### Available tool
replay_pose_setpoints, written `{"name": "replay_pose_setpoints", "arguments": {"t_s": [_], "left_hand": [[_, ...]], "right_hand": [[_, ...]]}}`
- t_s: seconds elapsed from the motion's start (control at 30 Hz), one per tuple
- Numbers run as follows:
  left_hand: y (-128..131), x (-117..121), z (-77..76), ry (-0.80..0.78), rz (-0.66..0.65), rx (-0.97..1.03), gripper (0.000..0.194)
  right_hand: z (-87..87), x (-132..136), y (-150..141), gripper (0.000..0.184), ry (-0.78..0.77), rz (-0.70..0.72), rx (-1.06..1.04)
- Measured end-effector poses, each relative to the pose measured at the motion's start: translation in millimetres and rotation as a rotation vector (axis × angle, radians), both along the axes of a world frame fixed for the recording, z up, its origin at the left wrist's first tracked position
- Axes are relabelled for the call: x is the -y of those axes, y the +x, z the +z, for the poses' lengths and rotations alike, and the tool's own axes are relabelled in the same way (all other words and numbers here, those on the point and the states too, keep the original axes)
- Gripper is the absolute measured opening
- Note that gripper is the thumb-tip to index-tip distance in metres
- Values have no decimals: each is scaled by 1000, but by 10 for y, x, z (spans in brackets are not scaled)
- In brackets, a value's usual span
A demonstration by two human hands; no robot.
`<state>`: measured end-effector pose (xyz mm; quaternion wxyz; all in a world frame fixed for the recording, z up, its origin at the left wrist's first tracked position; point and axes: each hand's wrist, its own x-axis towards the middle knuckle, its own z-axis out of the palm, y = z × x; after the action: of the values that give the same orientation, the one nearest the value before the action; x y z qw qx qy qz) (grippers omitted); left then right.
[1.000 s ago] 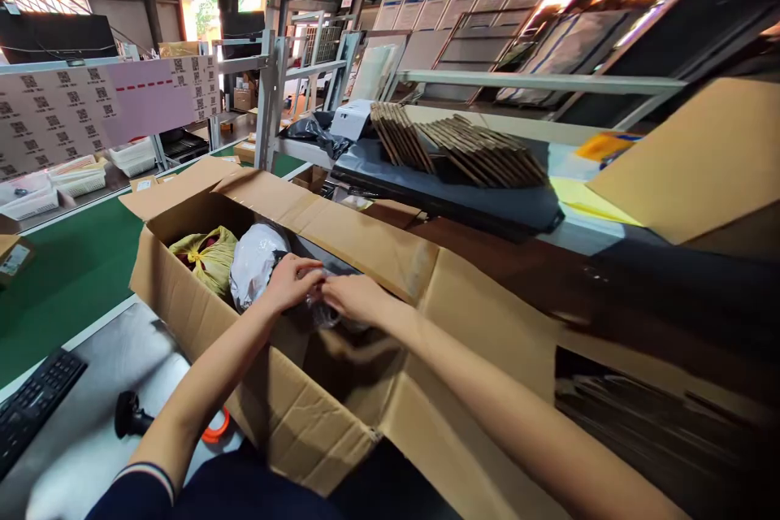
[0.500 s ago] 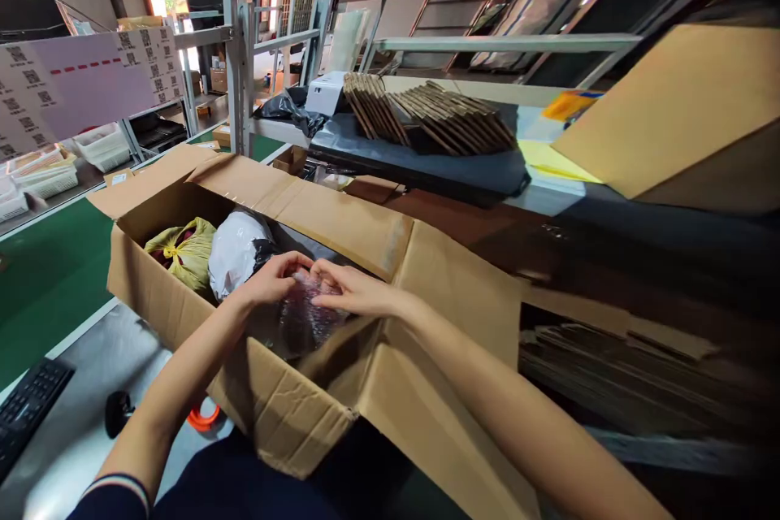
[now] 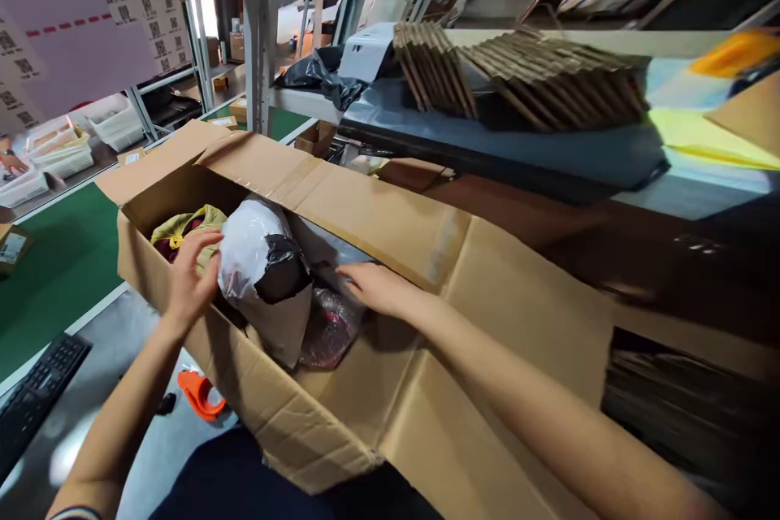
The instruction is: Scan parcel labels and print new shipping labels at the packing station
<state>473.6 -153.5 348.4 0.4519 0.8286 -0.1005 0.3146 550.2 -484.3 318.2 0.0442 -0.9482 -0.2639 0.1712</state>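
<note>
White wrapped bundle (image 3: 253, 248), black-patched, lies in the carton (image 3: 286, 418), beside the left grip (image 3: 198, 272), thumb and fingers spread wide. Green cloth bundle (image 3: 211, 218) lies just beyond that grip. Right grip (image 3: 376, 288): fingers loosely extended, contact unclear; bubble-wrapped item (image 3: 332, 333) lies below-left of it.

A grey metal table (image 3: 143, 455) is carrying a large open cardboard box (image 3: 292, 422), with an orange ring-shaped item (image 3: 198, 394) lying near its side, a small, partly hidden black object (image 3: 166, 404) near that item, and a black keyboard (image 3: 40, 394) resting farther left. Beyond the box, a raised shelf (image 3: 451, 150) is holding leaning cardboard pieces (image 3: 561, 81), a white boxy object (image 3: 366, 53) and crumpled black plastic (image 3: 320, 77).
</note>
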Motion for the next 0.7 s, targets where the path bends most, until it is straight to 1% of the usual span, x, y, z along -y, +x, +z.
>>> {"name": "replay_pose_setpoints", "arguments": {"t_s": [0.07,0.13,0.17,0.23,0.3,0.37,0.4,0.43,0.47,0.53,0.57,0.63,0.67,0.7], "left_hand": [[-16,-372,-101,133,113,-32,22],[-6,-586,-281,274,143,-71,22],[-2,-629,-381,339,149,-54,25],[-6,-621,-563,423,171,42,41],[-18,-551,-687,424,189,141,47],[-27,-484,-749,405,190,190,44],[-30,-461,-763,390,192,203,42],[-33,-448,-770,370,195,212,41],[-34,-442,-775,346,198,221,39],[-32,-448,-783,300,189,239,37],[-27,-457,-790,286,178,251,36],[-10,-476,-809,283,147,276,32],[0,-484,-822,285,132,287,29],[9,-490,-838,287,118,293,27]], "right_hand": [[15,32,31,41,23,-9,-36],[12,102,61,49,-7,-71,-23],[3,154,76,55,-25,-107,5],[-18,274,116,63,-21,-170,59],[-17,362,191,65,46,-208,91],[41,321,298,60,153,-217,93],[95,225,352,57,218,-199,79],[164,73,397,55,286,-170,71],[242,-133,433,55,352,-130,75],[390,-669,480,62,440,-41,144],[443,-970,499,67,444,5,202],[471,-1544,544,75,358,120,271],[438,-1778,569,75,282,196,271],[374,-1950,592,73,201,270,252]]}}
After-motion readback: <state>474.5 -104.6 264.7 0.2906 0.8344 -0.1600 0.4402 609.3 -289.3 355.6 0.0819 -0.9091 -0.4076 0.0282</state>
